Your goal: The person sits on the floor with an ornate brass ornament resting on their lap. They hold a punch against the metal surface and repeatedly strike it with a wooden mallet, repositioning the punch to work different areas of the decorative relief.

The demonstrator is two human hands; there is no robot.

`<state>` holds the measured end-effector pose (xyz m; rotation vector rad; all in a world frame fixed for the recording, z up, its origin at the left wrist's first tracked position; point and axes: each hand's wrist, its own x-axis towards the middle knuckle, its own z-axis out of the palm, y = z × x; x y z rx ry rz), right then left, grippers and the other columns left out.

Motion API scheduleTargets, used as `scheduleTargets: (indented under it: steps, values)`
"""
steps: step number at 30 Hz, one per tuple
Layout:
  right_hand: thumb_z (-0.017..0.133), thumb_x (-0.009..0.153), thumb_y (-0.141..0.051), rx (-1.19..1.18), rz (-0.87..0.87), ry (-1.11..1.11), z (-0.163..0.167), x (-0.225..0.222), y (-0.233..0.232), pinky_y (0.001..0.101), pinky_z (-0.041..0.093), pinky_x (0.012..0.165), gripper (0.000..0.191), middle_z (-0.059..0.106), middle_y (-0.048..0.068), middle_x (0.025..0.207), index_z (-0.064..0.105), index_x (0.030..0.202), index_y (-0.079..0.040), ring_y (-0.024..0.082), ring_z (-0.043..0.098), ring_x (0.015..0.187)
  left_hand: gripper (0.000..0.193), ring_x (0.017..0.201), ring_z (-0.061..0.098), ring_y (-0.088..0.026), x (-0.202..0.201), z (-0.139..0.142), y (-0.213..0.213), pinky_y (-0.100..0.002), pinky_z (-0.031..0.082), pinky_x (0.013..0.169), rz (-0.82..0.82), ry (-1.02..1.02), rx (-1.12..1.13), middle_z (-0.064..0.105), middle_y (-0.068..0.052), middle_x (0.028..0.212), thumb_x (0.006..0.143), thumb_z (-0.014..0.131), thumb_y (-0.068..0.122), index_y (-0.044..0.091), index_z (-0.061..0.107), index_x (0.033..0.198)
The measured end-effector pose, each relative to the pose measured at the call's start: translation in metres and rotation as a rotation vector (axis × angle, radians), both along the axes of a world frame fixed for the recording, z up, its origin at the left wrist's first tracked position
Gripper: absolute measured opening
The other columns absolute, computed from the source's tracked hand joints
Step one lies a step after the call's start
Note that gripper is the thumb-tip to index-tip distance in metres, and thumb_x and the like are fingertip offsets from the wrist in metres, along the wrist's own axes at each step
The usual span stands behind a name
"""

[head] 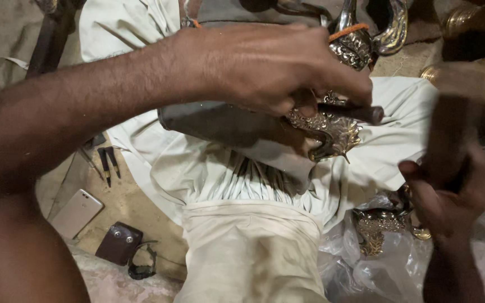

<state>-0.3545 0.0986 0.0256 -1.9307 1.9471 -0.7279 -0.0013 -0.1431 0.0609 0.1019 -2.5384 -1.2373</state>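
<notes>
The left forearm comes in from the near left and runs across the scene toward the far right, wrist bent down, so that the left hand arches over the middle of the view. Its fingers are curled closed around a thin dark punch-like tool, which lies nearly level with its blunt end pointing right, and the fingertips also press on the silver embossed fitting just under it. That leaf-patterned fitting caps the right end of a dark grey sheath-shaped piece, which rests across the person's lap on pale cloth. The right hand is at the near right, raised and blurred; it is wrapped closed around a dark handle that stands nearly upright, well apart from the fitting. Below it, more silver ornamented pieces lie on clear plastic. On the ground at the near left lie a pale phone, a small brown leather pouch and dark pliers.
</notes>
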Motion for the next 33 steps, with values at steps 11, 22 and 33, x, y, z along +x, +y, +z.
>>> scheduleTargets:
  steps: [11, 22, 33]
  values:
    - [0.094, 0.092, -0.018, 0.055, 0.055, 0.346, -0.003, 0.023, 0.006, 0.0338, 0.054, 0.082, 0.049, 0.066, 0.015, 0.103, 0.051, 0.116, -0.010, 0.021, 0.064, 0.089, 0.028, 0.070, 0.065, -0.012, 0.022, 0.021, 0.001, -0.040, 0.053, 0.057, -0.013, -0.067, 0.122, 0.063, 0.001, 0.078, 0.096, 0.058, 0.017, 0.011, 0.062, 0.123]
    - [0.087, 0.094, -0.006, -0.063, 0.014, 0.134, -0.007, 0.023, 0.012, 0.0329, 0.057, 0.088, 0.063, 0.068, 0.014, 0.110, 0.049, 0.144, 0.001, 0.018, 0.069, 0.098, 0.029, 0.067, 0.066, -0.030, 0.027, -0.016, -0.011, -0.051, 0.049, 0.058, -0.030, 0.110, -0.007, 0.063, -0.012, 0.073, 0.094, 0.063, 0.008, 0.008, 0.051, 0.121]
    - [0.085, 0.099, -0.018, -0.008, -0.010, 0.220, 0.031, 0.036, 0.008, 0.0276, 0.050, 0.100, 0.050, 0.066, 0.014, 0.122, 0.057, 0.136, 0.001, 0.019, 0.066, 0.111, 0.028, 0.067, 0.066, -0.033, 0.036, -0.020, -0.009, -0.052, 0.047, 0.052, -0.007, 0.136, -0.046, 0.060, -0.012, 0.072, 0.094, 0.063, 0.007, 0.007, 0.046, 0.116]
